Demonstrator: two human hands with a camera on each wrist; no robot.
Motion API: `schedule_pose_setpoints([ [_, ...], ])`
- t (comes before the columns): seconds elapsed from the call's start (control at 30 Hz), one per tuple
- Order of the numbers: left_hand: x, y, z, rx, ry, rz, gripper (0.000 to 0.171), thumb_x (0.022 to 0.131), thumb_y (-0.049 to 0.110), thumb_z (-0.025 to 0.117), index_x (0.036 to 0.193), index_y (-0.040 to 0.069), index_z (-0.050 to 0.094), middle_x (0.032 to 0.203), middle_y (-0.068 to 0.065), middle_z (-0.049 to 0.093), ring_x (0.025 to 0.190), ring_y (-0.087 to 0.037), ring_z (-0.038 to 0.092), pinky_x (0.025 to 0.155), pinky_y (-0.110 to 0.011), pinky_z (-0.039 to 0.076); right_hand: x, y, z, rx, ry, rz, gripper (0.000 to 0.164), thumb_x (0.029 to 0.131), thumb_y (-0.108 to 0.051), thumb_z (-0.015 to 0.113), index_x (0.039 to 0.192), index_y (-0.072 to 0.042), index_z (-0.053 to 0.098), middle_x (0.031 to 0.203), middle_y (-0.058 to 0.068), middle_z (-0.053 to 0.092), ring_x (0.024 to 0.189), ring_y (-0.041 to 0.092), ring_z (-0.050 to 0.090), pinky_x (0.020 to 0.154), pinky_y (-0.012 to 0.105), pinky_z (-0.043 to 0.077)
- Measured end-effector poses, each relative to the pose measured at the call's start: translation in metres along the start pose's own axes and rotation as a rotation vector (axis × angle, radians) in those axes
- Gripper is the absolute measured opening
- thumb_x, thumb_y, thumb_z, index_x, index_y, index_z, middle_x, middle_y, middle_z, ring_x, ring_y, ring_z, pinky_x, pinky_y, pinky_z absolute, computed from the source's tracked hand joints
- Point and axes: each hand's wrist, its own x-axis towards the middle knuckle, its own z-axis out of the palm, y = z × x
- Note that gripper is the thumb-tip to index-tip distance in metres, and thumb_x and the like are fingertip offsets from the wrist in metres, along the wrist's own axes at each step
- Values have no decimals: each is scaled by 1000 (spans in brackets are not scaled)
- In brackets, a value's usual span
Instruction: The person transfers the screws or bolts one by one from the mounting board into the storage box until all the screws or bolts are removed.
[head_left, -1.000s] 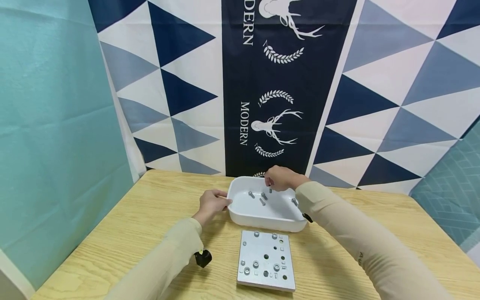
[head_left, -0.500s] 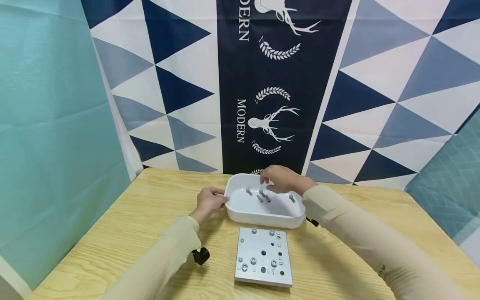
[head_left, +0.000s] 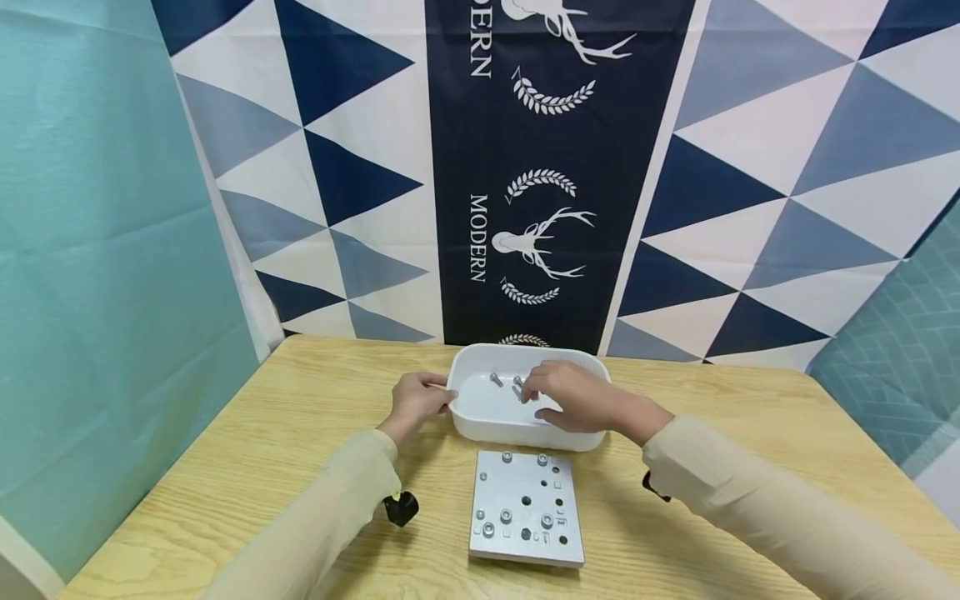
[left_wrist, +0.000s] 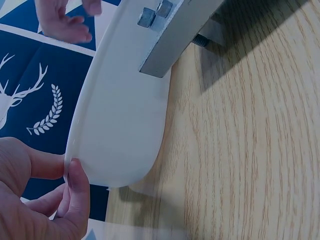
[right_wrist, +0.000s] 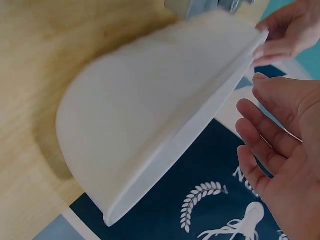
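At the left end of a white plastic tray (head_left: 517, 434), my left hand (head_left: 414, 402) pinches the rim; the left wrist view shows thumb and fingers (left_wrist: 77, 187) on either side of it. Several hex-socket bolts (head_left: 496, 380) lie on the tray floor, some hidden behind my right hand (head_left: 573, 396). That hand hovers over the tray's right half with fingers loosely bent and apart. No object shows between its fingers (right_wrist: 260, 142) in the right wrist view. In front of the tray lies a silver metal plate (head_left: 504, 485) with holes and several bolts seated in it.
The wooden table (head_left: 337, 375) bears the tray and plate. A patterned cloth (head_left: 375, 192) hangs right behind the tray, and a teal curtain (head_left: 112, 250) stands at the left.
My right hand has let go of a bolt, which now lies in the tray. It then moved right and nearer to me. My left hand stays on the rim.
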Motion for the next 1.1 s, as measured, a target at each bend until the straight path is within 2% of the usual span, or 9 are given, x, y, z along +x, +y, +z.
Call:
schedule_pose_setpoints([
  [0.2, 0, 1, 0, -8, 4, 7, 27, 84, 5, 73, 110, -3, 69, 100, -20, 72, 68, -13, 67, 78, -33, 64, -17, -19, 6, 18, 43, -37, 23, 82, -11, 78, 103, -12, 70, 100, -2, 71, 94, 13, 64, 86, 32, 57],
  [0.43, 2, 2, 0, -7, 0, 9, 28, 85, 5, 73, 111, -3, 69, 100, -20, 72, 75, -18, 70, 78, -33, 63, -36, -45, 13, 70, 78, -136, 21, 81, -12, 78, 100, -13, 69, 97, -5, 70, 90, 9, 62, 85, 27, 56],
  [0.57, 2, 2, -2, -11, 0, 6, 28, 84, 6, 73, 111, -2, 69, 100, -20, 72, 76, -20, 71, 79, -34, 63, -44, -57, 16, 86, 87, -159, 20, 82, -14, 78, 99, -15, 68, 96, -8, 68, 91, 7, 61, 85, 25, 55],
  [0.8, 1, 3, -2, -5, -3, 8, 29, 84, 7, 74, 112, -2, 69, 102, -21, 73, 79, -23, 73, 80, -35, 63, -53, -69, 24, 82, 103, -203, 22, 80, -17, 80, 97, -19, 67, 95, -10, 66, 89, 3, 59, 80, 17, 53],
  [1.1, 2, 2, -1, -3, -2, -14, 29, 85, 7, 73, 113, -1, 69, 104, -20, 72, 79, -20, 72, 81, -34, 63, -59, -77, 33, 41, 102, -263, 23, 78, -19, 80, 96, -20, 66, 90, -13, 64, 87, 0, 54, 78, 15, 50],
])
